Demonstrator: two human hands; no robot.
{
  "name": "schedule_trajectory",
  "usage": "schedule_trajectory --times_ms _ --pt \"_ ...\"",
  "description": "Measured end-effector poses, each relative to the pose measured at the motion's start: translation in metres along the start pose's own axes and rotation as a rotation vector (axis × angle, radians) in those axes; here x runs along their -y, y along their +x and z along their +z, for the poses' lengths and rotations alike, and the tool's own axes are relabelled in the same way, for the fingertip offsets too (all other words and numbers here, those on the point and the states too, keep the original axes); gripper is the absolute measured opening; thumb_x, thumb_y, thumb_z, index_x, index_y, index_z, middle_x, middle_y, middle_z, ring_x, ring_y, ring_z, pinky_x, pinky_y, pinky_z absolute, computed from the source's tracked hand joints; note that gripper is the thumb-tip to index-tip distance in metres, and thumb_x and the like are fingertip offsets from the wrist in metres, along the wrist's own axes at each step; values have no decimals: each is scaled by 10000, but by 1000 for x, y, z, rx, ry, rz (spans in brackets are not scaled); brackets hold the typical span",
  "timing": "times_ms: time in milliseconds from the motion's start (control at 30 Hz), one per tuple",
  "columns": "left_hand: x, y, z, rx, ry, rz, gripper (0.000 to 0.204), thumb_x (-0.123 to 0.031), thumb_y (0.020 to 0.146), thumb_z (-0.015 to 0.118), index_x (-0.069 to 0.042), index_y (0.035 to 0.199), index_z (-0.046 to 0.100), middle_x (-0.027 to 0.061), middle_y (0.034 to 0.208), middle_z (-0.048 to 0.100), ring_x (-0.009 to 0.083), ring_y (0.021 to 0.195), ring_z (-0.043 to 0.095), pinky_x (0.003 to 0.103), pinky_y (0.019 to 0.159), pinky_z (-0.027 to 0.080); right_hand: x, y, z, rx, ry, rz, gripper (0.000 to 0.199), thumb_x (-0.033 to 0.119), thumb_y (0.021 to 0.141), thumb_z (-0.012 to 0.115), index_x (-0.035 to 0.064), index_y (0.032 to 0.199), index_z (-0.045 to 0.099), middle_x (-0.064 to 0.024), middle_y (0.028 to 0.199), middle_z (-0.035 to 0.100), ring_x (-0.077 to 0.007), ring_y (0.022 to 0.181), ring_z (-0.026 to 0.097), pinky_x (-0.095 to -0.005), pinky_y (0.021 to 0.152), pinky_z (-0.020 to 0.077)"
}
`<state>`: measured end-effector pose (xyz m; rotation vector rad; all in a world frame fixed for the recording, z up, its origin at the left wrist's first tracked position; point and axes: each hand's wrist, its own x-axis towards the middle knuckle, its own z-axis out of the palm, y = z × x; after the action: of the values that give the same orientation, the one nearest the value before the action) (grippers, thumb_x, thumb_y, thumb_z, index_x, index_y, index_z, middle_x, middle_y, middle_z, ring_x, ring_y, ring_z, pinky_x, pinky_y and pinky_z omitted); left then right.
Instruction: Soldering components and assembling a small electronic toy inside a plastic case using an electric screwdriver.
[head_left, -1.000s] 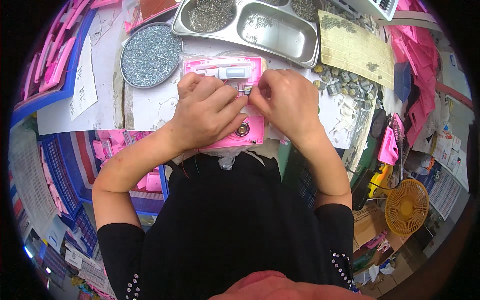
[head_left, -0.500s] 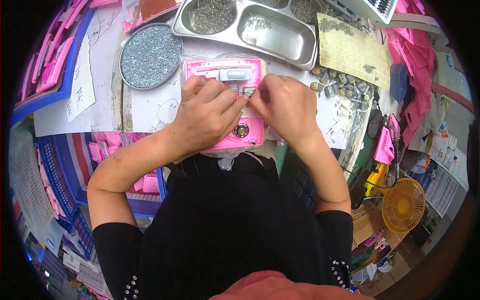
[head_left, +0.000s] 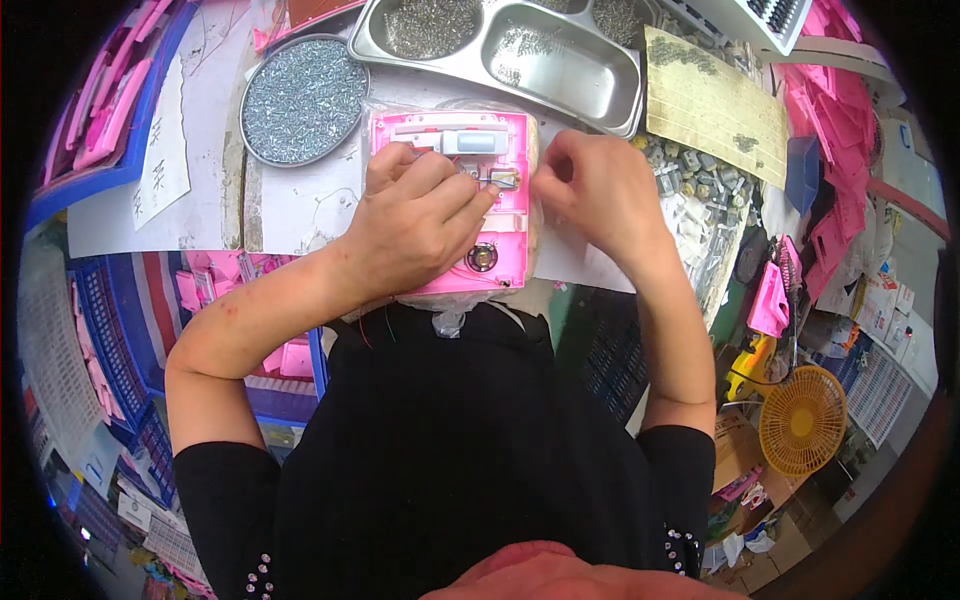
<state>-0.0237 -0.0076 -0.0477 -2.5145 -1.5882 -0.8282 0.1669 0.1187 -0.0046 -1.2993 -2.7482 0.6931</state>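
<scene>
A pink plastic housing lies on a plastic-wrapped pad right in front of me. Set in it are a white-and-grey rectangular part near the top, a small metal-edged part with thin wires in the middle, and a round black speaker lower down. My left hand rests over the housing's left side, its fingers curled beside the small part; what they grip is hidden. Just off the housing's right edge, my right hand is closed, thumb against index finger; nothing can be made out in it.
A round tray of small screws stands at the back left. A steel compartment tray with small metal pieces lies behind the housing. To the right are a yellowish card and a pile of small grey and white parts.
My right hand has drawn back to the right, off the housing, uncovering the small middle part. My left hand has stayed nearly in place. The whole view has shifted slightly.
</scene>
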Motion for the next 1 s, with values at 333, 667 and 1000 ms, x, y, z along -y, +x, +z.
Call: schedule_trajectory --times_ms 333,667,1000 --pt "0 0 1 -8 -19 -12 333 -200 768 763 -85 1080 746 -21 888 580 179 875 572 438 910 322 14 -6 8 -29 91 -32 204 238 807 682 46 737 671 -140 680 682 -355 674 682 -464 625 537" --pt "-1 0 4 -61 -10 -19 287 -172 759 771 -75 1028 747 -13 867 586 180 882 576 438 911 326 7 20 3 196 281 22 229 254 690 737 28 674 696 -167 654 673 -357 685 693 -433 653 548" --pt "-1 -3 4 -53 -28 -25 290 -166 770 762 -73 1044 746 -14 881 589 170 878 568 432 915 323 4 24 -8 215 90 -183 184 203 731 729 22 766 734 -152 698 701 -299 661 701 -397 646 558"
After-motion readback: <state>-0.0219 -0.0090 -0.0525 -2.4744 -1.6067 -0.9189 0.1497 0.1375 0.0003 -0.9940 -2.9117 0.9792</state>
